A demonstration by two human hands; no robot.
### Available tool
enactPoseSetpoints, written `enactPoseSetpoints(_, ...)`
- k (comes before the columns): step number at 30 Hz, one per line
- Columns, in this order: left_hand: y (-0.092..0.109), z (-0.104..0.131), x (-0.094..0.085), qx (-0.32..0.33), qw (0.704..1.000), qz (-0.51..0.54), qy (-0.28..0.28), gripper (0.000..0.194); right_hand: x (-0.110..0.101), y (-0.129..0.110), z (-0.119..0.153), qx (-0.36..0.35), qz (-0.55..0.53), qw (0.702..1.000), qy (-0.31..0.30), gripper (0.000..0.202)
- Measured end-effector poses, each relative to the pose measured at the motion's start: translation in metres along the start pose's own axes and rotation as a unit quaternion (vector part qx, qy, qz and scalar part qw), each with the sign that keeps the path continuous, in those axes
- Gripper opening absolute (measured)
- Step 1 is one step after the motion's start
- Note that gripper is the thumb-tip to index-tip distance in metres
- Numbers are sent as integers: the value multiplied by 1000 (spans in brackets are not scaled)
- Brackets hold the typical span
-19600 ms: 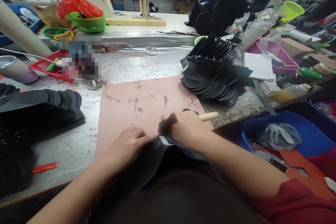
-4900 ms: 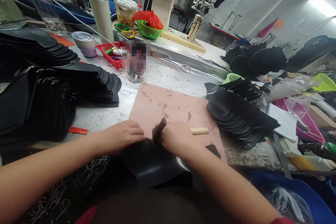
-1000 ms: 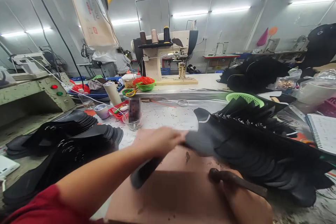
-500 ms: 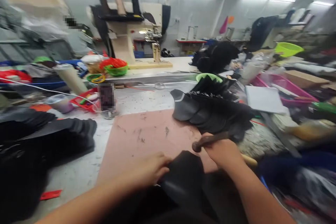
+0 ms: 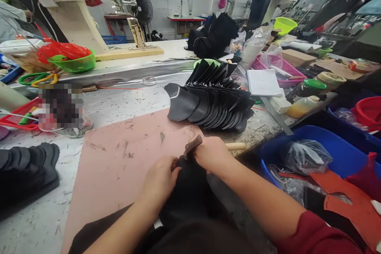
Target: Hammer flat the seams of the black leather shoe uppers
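Note:
A black leather piece [image 5: 190,190] stands up at the near edge of the pink work mat [image 5: 119,166], its lower part running out of view. My left hand [image 5: 160,176] pinches the piece's left edge near the top between thumb and fingers. In my right hand [image 5: 212,152] is a hammer [image 5: 193,146], its dark head over the leather's top and its pale wooden handle sticking out to the right. The right fingertips are partly hidden, close against the leather. Beyond the hands lies a fanned stack of black leather pieces [image 5: 214,105].
More black leather pieces [image 5: 28,170] are stacked at the left. A blue bin [image 5: 264,166] with plastic bags and orange pieces stands at the right. Behind are a sewing machine [image 5: 86,27], a green basket [image 5: 77,63], a notebook [image 5: 263,82] and a pink basket [image 5: 287,81].
The view has swung right and down. My hands have come closer together, and the hammer head is now over the top of the leather piece. Both hands keep their hold.

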State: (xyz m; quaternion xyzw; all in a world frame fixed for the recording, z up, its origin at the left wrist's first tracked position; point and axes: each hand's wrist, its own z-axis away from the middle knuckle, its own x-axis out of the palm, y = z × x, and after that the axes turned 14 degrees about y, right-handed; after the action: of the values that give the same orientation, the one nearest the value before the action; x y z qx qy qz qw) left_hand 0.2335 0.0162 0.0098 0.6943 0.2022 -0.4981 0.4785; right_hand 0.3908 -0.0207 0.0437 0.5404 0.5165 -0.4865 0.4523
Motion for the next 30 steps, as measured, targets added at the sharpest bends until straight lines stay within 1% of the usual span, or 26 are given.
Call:
enactPoseSetpoints(3, -3, 2, 3, -2, 999, 19, 25, 11, 1, -1, -4, 11, -1, 1000, -2, 27)
enactPoseSetpoints(5, -5, 3, 4, 19, 999, 22, 39, 12, 3, -1, -5, 16, -1, 1000, 0, 27)
enactPoseSetpoints(8, -8, 5, 7, 83, 994, 4, 68, 17, 4, -1, -7, 13, -2, 1000, -3, 27)
enactPoseSetpoints(12, -10, 9, 11, 167, 979, -46, 110, 23, -2, -2, -7, -8, -11, 1000, -8, 26)
enactPoseSetpoints(14, -10, 10, 11, 195, 970, -84, 117, 24, -6, -4, -6, -20, -26, 999, 8, 25)
enactPoseSetpoints(16, -8, 10, 9, 212, 963, -118, 118, 23, -10, -6, -6, -30, -40, 998, 43, 24)
enactPoseSetpoints(18, -6, 9, 7, 220, 959, -141, 112, 22, -13, -7, -8, -45, -47, 996, 62, 22)
enactPoseSetpoints(19, -6, 8, 5, 222, 958, -148, 106, 22, -14, -7, -8, -55, -50, 996, 54, 20)
enactPoseSetpoints(21, -5, 6, 3, 222, 958, -155, 92, 22, -16, -5, -10, -62, -53, 996, 18, 20)
enactPoseSetpoints(23, -6, 5, 2, 220, 961, -148, 75, 22, -15, -3, -11, -45, -50, 998, 6, 21)
enactPoseSetpoints(26, -9, 2, 2, 200, 973, -104, 57, 20, -10, 0, -10, -21, -30, 999, 33, 24)
enactPoseSetpoints(28, -12, 1, 2, 187, 978, -72, 52, 17, -7, 1, -10, -18, -24, 999, 12, 24)
enactPoseSetpoints(30, -15, 2, 1, 186, 979, -63, 48, 16, -6, 2, -11, -8, -25, 1000, -9, 22)
